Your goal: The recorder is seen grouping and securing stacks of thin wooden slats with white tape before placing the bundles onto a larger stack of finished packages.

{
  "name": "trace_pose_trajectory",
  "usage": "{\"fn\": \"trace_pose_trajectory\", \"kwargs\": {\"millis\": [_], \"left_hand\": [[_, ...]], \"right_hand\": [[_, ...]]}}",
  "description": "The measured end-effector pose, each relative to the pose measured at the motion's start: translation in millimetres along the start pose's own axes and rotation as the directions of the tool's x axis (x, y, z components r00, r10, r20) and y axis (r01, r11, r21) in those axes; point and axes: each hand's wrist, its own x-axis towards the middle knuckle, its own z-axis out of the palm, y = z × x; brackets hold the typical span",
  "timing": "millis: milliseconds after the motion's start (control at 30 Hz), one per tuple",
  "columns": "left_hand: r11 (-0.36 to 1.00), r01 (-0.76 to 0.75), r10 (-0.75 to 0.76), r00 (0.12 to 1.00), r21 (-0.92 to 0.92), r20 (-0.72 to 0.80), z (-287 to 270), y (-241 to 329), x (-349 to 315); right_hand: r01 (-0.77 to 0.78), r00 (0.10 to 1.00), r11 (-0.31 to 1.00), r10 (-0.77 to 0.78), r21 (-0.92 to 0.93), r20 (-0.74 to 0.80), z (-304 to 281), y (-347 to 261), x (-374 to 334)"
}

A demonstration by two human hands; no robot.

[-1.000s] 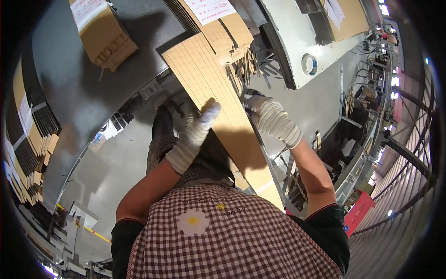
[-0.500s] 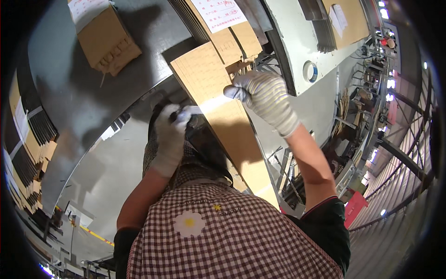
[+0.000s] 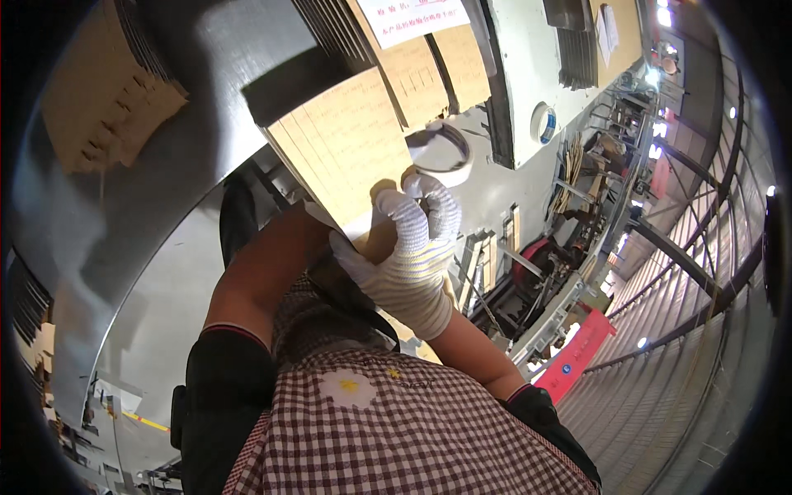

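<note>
A stack of brown cardboard sheets [image 3: 338,136] juts toward me over the table edge. My right hand [image 3: 412,256], in a striped knit glove with dark fingertips, is at its near right corner. Those fingers are curled, and what they may grip is too small to make out. My left forearm [image 3: 268,260] reaches under the near edge of the stack. The cardboard and my right hand hide most of my left hand, so its fingers do not show. A wide roll of tape [image 3: 454,169] shows just beyond the stack's right edge, partly covered by the cardboard.
A dark curved metal table [image 3: 194,140] carries another cardboard bundle [image 3: 115,107] at the left. Behind the stack lie more sheets with a white paper label [image 3: 412,18]. On a pale table [image 3: 536,82] at the right stands a smaller tape roll [image 3: 543,124]. A red banner [image 3: 573,355] hangs at the right.
My left hand has gone from the stack's left side to beneath it. My right hand has come down and left to the near corner. The wide tape roll has come into view.
</note>
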Motion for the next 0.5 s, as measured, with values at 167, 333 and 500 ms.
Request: {"fn": "trace_pose_trajectory", "kwargs": {"millis": [167,333,500], "left_hand": [[0.958,0.208,-0.252,0.938,-0.196,-0.236,-100,-60,-66],[0.311,-0.055,-0.405,0.895,-0.949,-0.185,-165,94,-138],[0.99,-0.129,0.142,0.879,0.061,-0.455,-120,191,-108]], "right_hand": [[-0.006,0.998,0.994,0.013,0.107,-0.065,9,-2,7],[-0.01,0.988,0.998,0.019,0.056,-0.152,10,9,6],[0.031,0.985,0.998,-0.041,0.062,0.167,7,20,10]]}}
